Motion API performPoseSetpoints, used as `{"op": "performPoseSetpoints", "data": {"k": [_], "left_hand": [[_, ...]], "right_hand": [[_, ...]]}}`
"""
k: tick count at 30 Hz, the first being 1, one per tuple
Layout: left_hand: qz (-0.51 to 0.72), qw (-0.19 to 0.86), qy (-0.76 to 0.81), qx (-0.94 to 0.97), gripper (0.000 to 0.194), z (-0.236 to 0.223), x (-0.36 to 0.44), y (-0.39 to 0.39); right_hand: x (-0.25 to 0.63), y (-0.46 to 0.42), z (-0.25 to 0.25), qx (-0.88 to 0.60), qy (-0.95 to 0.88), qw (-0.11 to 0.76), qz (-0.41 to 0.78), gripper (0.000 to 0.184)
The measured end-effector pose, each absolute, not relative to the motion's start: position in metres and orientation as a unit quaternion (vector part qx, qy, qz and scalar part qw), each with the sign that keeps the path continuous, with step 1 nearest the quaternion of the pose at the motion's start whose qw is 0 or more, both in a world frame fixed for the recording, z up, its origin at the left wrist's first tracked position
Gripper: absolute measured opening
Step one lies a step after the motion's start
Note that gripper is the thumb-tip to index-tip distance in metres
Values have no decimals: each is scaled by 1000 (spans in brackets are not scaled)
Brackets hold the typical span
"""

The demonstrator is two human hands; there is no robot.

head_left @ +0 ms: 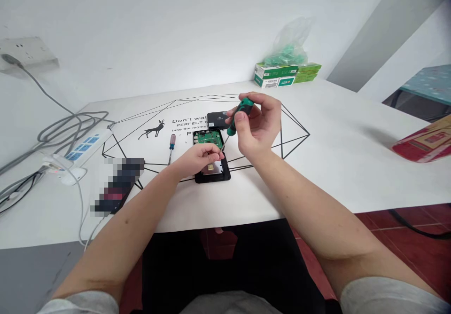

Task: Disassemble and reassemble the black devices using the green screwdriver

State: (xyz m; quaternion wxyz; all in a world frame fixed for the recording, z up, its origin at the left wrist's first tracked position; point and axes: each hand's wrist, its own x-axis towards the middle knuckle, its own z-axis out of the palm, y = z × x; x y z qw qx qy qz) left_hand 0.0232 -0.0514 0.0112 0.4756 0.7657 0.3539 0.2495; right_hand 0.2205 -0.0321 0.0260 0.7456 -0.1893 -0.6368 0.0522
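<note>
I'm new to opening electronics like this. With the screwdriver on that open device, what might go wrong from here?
The green screwdriver in the right hand comes down at a slant; its tip could slip and scratch the green circuit board. The left hand rests right beside the tip and might get jabbed. A freed screw would be tiny and could roll off the white table.

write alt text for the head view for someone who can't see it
The right hand holds a green-handled screwdriver tip-down over an opened black device showing a green circuit board, which the left hand steadies on a white table. A red-handled screwdriver and a white power strip lie to the left.
</note>
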Motion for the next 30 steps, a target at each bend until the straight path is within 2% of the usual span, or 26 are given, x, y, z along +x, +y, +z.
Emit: {"op": "performPoseSetpoints", "data": {"k": [3,6,21,30], "left_hand": [[229,393,327,828,17,11,25,-51],[218,342,310,860,17,9,26,-49],[186,293,340,874,17,3,30,-46],[181,303,341,871,19,9,30,-51]], "right_hand": [[219,-34,23,-175,-671,718,62,39],[216,-36,20,-172,-706,685,53,33],[208,-42,20,-213,-740,636,44,24],[209,-39,22,-213,-742,635,31,27]]}}
